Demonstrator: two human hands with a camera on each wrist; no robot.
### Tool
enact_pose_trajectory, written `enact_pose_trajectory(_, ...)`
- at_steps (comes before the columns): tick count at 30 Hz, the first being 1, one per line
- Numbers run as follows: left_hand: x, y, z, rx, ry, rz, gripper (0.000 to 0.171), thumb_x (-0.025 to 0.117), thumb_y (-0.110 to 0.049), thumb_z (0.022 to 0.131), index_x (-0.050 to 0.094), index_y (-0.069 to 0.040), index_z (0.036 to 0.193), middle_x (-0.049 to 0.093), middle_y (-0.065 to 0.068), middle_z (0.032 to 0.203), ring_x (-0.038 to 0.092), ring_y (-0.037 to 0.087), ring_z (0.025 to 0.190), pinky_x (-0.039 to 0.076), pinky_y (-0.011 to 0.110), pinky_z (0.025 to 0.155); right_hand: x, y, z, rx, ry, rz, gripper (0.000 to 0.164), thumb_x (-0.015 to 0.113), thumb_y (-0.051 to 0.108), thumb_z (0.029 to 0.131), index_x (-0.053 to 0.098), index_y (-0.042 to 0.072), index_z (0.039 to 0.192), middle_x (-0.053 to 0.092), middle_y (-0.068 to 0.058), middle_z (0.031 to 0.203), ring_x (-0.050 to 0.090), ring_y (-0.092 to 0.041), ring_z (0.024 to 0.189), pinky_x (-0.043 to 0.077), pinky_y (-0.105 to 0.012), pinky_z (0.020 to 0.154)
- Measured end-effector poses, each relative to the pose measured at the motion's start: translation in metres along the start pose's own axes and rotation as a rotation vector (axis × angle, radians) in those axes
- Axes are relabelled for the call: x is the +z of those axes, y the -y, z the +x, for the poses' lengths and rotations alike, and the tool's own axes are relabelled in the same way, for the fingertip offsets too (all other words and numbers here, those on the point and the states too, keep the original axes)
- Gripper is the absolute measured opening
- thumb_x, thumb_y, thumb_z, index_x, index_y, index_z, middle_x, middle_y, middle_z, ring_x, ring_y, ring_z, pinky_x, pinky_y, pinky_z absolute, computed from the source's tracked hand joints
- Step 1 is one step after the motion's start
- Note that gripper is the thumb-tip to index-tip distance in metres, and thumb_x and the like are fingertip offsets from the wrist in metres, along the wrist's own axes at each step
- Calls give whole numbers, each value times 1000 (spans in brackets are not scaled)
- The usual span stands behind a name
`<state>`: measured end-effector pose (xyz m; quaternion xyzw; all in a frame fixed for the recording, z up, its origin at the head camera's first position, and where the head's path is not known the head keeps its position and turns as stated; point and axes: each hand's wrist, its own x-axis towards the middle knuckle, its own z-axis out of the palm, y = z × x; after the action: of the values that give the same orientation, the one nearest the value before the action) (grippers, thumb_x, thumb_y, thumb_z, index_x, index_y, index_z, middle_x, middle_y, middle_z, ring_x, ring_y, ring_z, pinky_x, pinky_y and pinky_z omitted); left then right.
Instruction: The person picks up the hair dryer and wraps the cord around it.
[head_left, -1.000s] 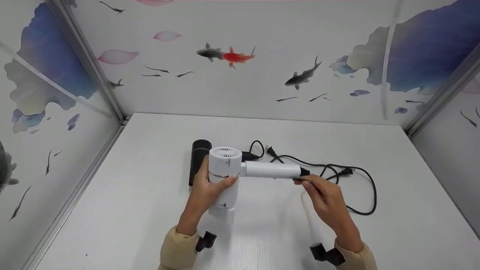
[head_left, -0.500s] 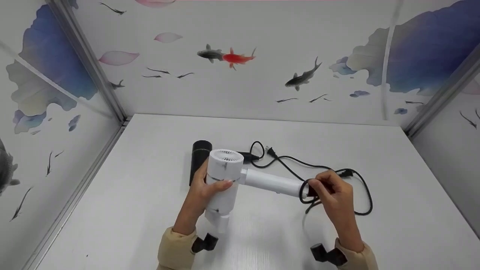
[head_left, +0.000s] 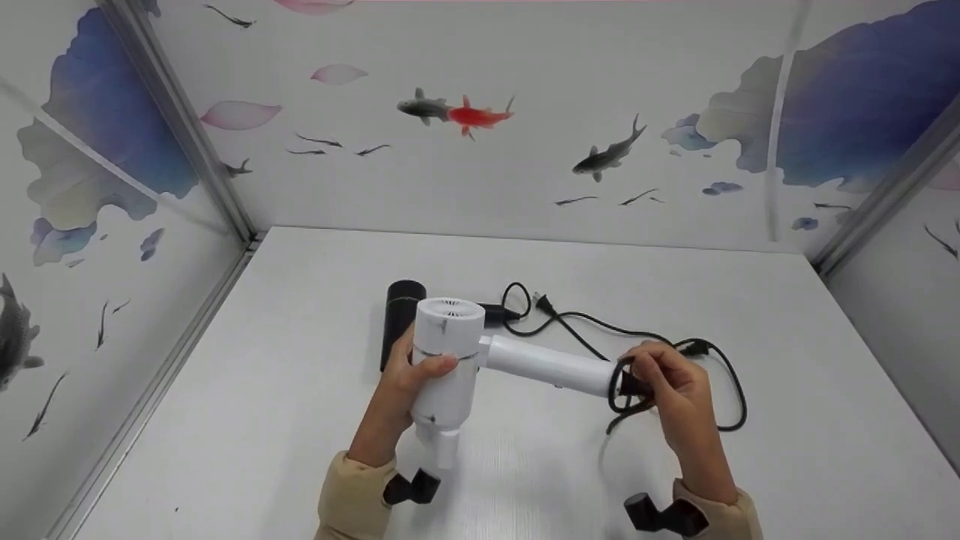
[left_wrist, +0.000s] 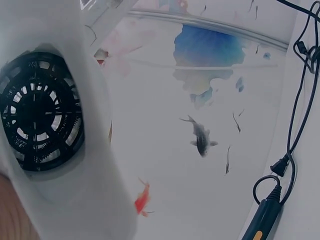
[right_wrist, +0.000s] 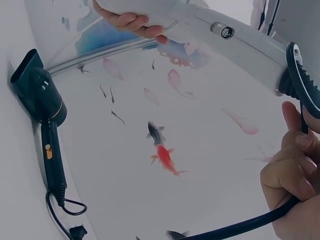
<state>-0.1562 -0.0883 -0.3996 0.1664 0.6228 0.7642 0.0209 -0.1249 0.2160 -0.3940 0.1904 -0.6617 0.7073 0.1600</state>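
Observation:
A white hair dryer [head_left: 450,330] is held above the table, its round vent facing up and its handle [head_left: 551,365] slanting down to the right. My left hand [head_left: 405,386] grips the barrel, thumb across the front. In the left wrist view the barrel's black vent grille [left_wrist: 42,112] fills the left side. At the handle's end, my right hand [head_left: 679,390] pinches the black power cord [head_left: 616,386], which makes a small loop there. The right wrist view shows curled fingers [right_wrist: 290,170] with the cord [right_wrist: 240,225] running through them.
Behind the white dryer a black hair dryer [head_left: 401,319] lies on the white table [head_left: 300,300]. Its cord and plug [head_left: 544,303] lie to its right, near another black plug [head_left: 694,347]. Printed walls [head_left: 525,187] enclose the table at the back and sides.
The handle's end has tilted down. My right hand has moved slightly right and drawn the cord into a loop at the handle's end. My left hand keeps its grip on the barrel.

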Motion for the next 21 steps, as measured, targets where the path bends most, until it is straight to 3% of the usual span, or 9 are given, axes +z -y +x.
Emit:
enact_pose_trajectory(4, 0, 2, 0, -7, 22, -41, 68, 68, -34, 72, 41, -1, 125, 58, 6, 99, 58, 19, 85, 47, 36, 72, 1, 1, -1, 23, 49, -13, 25, 44, 3, 96, 68, 9, 93, 63, 5, 92, 56, -4, 76, 49, -19, 66)
enact_pose_trajectory(9, 0, 5, 0, -15, 42, -85, 61, 65, -33, 74, 42, -5, 123, 59, 6, 98, 59, 18, 83, 48, 35, 71, 7, 3, -2, 89, 42, -118, 25, 44, 6, 97, 66, 13, 88, 61, 7, 86, 52, -7, 77, 44, -22, 67)
enact_pose_trajectory(12, -1, 6, 0, -26, 42, -114, 60, 61, -29, 75, 40, -5, 125, 59, 7, 99, 62, 20, 83, 49, 35, 71, 12, 4, -3, 111, 48, -159, 25, 43, 0, 95, 61, 14, 83, 55, 8, 77, 47, -6, 69, 38, -22, 58)
enact_pose_trajectory(17, 1, 6, 0, -30, 3, -119, 63, 61, -29, 76, 37, -3, 128, 58, 8, 101, 62, 21, 85, 49, 35, 72, 17, 3, -3, 120, 59, -163, 27, 42, 0, 95, 62, 17, 89, 45, 7, 63, 39, -2, 52, 30, -21, 43)
enact_pose_trajectory(21, 4, 6, 0, -19, -40, -106, 65, 62, -30, 76, 36, -4, 128, 56, 7, 102, 59, 20, 86, 48, 35, 74, 23, 0, -3, 142, 26, -205, 23, 40, 9, 97, 58, 3, 83, 43, 6, 59, 36, -3, 51, 29, -22, 43)
